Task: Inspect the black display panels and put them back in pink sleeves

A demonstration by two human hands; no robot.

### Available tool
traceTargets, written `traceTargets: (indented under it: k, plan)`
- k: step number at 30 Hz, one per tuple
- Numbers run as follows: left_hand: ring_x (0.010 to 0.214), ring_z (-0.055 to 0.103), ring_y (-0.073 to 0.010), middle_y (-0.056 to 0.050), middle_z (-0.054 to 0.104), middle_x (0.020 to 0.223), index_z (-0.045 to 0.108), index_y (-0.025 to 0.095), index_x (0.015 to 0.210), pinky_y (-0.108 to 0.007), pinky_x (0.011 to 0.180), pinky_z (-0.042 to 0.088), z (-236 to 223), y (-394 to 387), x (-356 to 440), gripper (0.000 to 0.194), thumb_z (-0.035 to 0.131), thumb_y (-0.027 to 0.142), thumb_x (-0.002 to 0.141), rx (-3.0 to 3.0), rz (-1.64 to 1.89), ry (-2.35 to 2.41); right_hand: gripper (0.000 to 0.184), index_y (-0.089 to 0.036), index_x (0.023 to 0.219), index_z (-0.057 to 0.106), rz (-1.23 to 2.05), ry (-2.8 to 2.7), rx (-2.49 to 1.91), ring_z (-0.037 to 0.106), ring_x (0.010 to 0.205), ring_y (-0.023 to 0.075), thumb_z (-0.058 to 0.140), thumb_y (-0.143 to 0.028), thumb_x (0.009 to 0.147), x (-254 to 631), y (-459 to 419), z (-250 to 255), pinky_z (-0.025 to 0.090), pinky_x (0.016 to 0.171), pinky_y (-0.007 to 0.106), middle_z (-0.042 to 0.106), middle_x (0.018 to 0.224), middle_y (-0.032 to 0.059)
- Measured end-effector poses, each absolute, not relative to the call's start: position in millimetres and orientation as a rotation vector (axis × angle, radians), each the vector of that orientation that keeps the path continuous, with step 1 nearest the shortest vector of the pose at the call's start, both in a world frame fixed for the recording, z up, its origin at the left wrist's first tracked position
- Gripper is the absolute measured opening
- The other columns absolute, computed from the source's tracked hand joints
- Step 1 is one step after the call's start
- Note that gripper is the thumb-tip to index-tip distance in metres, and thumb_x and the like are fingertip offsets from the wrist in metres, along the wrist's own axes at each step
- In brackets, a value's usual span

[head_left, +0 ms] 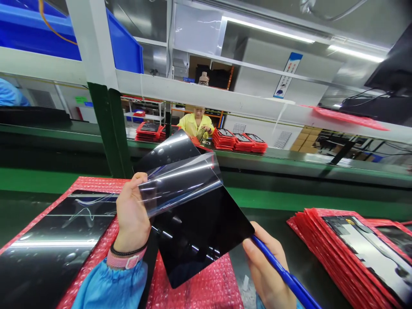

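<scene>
A glossy black screen panel (202, 234) is held up in the middle, tilted. My right hand (268, 268) grips its right corner between thumb and fingers. The same hand also holds a blue pen-like tool (283, 270), pointing down to the right. My left hand (131, 214) is closed on the left edge of a clear plastic film (180, 180). This film curls up from the panel's upper part, while the lower part shows bare. Beneath the panel lies red bubble wrap (222, 283).
At left, another film-covered black panel (54, 244) rests on red bubble wrap. A stack of red bubble-wrap pouches (322, 249) with panels stands at right. Across the bench, beyond a white crossbar (199, 92) and green post (111, 128), a person in yellow (189, 124) sits.
</scene>
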State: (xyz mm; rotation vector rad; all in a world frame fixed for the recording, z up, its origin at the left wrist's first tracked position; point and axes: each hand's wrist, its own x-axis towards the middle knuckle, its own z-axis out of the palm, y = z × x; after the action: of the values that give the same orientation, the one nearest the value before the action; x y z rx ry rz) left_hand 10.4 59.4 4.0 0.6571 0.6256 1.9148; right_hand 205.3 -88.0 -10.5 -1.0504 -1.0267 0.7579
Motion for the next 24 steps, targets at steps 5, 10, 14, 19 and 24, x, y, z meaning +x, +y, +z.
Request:
traceTargets:
  k: [5, 10, 14, 19, 24]
  plan:
    - [0.065, 0.05, -0.0123, 0.004, 0.051, 0.066, 0.054, 0.019, 0.056, -0.024, 0.063, 0.042, 4, 60, 10, 0.01, 0.059, 0.021, 0.065, 0.733, 1.938, 0.614, 0.023, -0.026, 0.09, 0.073, 0.708, -0.929, -1.072, 0.064, 0.07, 0.022, 0.073, -0.043, 0.075, 211, -89, -14, 0.049, 0.063, 0.031, 0.072, 0.081, 0.0013]
    - [0.064, 0.047, -0.0117, 0.003, 0.048, 0.067, 0.051, 0.019, 0.058, -0.023, 0.063, 0.041, 6, 60, 9, 0.01, 0.057, 0.023, 0.065, 0.732, 1.813, 0.602, 0.027, -0.023, 0.061, 0.066, 0.768, -1.029, -1.015, 0.057, 0.059, 0.0171, 0.071, -0.045, 0.077, 212, -86, -7, 0.045, 0.059, 0.027, 0.061, 0.059, -0.0022]
    - [0.056, 0.044, -0.0114, 0.003, 0.044, 0.06, 0.051, 0.019, 0.055, -0.023, 0.053, 0.038, 9, 54, 10, 0.013, 0.06, 0.025, 0.063, 0.812, 1.704, 0.575, 0.022, -0.024, 0.076, 0.072, 0.698, -0.983, -1.157, 0.063, 0.076, 0.021, 0.075, -0.045, 0.073, 216, -86, -19, 0.049, 0.066, 0.027, 0.071, 0.077, -0.0005]
    - [0.062, 0.052, -0.0142, 0.0, 0.056, 0.067, 0.056, 0.019, 0.055, -0.024, 0.057, 0.041, 10, 40, 17, 0.013, 0.06, 0.026, 0.065, 0.957, 1.55, 0.543, 0.033, -0.023, 0.094, 0.074, 0.683, -0.9, -1.264, 0.064, 0.1, 0.0274, 0.075, -0.049, 0.073, 213, -84, -23, 0.052, 0.083, 0.031, 0.073, 0.105, 0.0038]
    - [0.081, 0.057, -0.0189, -0.003, 0.066, 0.074, 0.066, 0.018, 0.058, -0.025, 0.076, 0.042, 6, 35, 22, 0.023, 0.055, 0.028, 0.076, 1.087, 1.551, 0.487, 0.031, -0.026, 0.107, 0.072, 0.741, -1.295, -1.122, 0.068, 0.091, 0.0245, 0.069, -0.042, 0.08, 209, -77, -2, 0.054, 0.081, 0.03, 0.074, 0.102, 0.0025]
